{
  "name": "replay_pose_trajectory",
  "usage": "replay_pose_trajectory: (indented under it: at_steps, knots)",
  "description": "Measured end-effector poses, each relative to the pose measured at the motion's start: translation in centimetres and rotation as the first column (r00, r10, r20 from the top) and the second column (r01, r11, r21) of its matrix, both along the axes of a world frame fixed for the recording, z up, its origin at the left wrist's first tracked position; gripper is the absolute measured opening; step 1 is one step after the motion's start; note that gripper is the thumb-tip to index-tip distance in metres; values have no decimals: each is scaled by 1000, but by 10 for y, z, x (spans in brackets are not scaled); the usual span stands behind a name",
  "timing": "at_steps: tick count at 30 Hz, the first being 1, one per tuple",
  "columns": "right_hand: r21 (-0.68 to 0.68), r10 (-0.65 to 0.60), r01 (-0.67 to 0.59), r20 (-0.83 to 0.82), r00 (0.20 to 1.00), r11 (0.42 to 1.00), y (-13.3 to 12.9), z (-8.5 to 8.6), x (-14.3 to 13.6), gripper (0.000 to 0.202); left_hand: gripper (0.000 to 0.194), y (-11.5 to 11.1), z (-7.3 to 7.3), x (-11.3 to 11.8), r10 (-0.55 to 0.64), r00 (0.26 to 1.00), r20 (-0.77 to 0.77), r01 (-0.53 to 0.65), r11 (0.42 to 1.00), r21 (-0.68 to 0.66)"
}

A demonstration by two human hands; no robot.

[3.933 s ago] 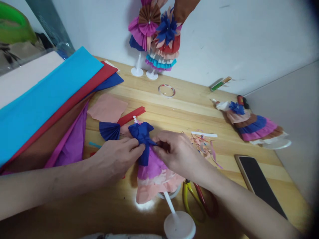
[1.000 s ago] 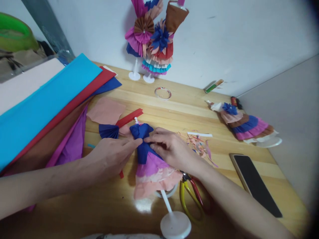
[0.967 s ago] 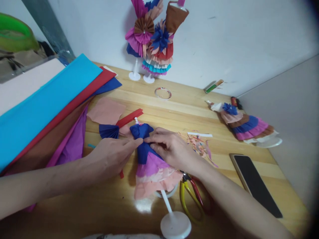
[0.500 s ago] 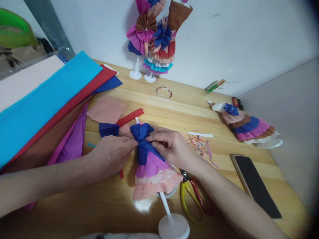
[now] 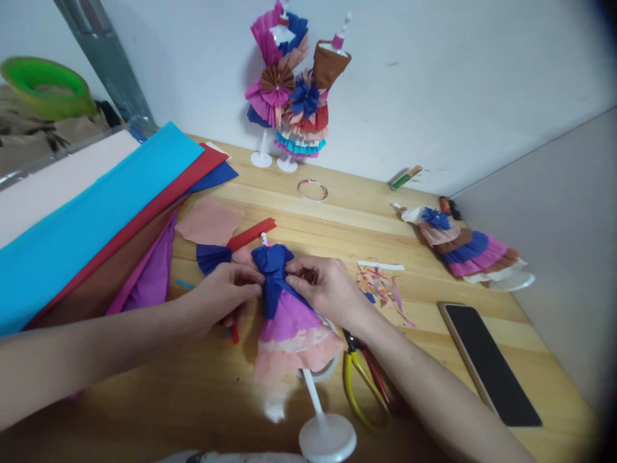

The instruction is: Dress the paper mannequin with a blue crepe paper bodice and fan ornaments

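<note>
A small dress form stands tilted on the table, its white round base (image 5: 328, 438) toward me. It wears a paper dress (image 5: 284, 321) with a blue wrapped bodice, a purple layer and pale peach ruffles. My left hand (image 5: 229, 292) is closed, with thumb and fingertips pinching the blue paper at the left of the waist. On the opposite side, my right hand (image 5: 325, 286) pinches the bodice's blue paper between thumb and fingers. A pleated blue paper fan (image 5: 213, 257) and a red paper strip (image 5: 251, 234) lie beyond my left hand.
Yellow-and-red-handled scissors (image 5: 364, 386) lie under my right forearm, with a phone (image 5: 491, 363) farther right. Paper scraps (image 5: 380, 286) are beyond my wrist. Coloured paper sheets (image 5: 101, 212) cover the left. Finished dresses (image 5: 301, 96) stand at the wall; another dress (image 5: 472, 247) lies right.
My left thumb and fingers have shifted slightly at the waist, and the hand looks more opened toward me. My right hand stays at the bodice. The view has tilted upward a little.
</note>
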State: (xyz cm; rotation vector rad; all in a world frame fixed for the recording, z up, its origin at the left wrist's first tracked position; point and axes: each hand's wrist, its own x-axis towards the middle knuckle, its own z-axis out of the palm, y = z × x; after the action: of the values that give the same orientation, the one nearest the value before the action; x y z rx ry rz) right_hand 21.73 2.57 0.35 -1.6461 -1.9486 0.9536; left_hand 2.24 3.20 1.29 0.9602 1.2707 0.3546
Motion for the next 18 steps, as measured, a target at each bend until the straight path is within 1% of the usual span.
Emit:
replay_pose_trajectory:
  at_steps: [2,4,8,11,13,15,18]
  knots:
    - [-1,-43,43,-106,993,999,-1,-3,1,12,10,-4,2,0,63,997,36,-62,998,-27]
    - [11,-82,86,-204,976,996,-3,-4,1,11,13,-7,5,0,122,985,120,-121,993,-19]
    - [41,-127,147,-316,940,988,-8,2,1,12,20,-10,9,4,201,942,270,-208,978,-2]
    - [83,-148,187,-346,927,979,-12,9,-1,11,29,-10,7,9,265,895,359,-278,961,-17]
    - [121,-150,202,-339,929,972,-13,11,-1,11,33,-10,4,11,289,866,408,-300,953,-38]
    - [146,-154,211,-327,932,967,-13,11,-2,12,33,-9,2,14,288,852,438,-294,954,-55]
    - [146,-160,215,-317,935,966,-14,11,-3,14,33,-8,3,15,255,845,470,-255,965,-65]
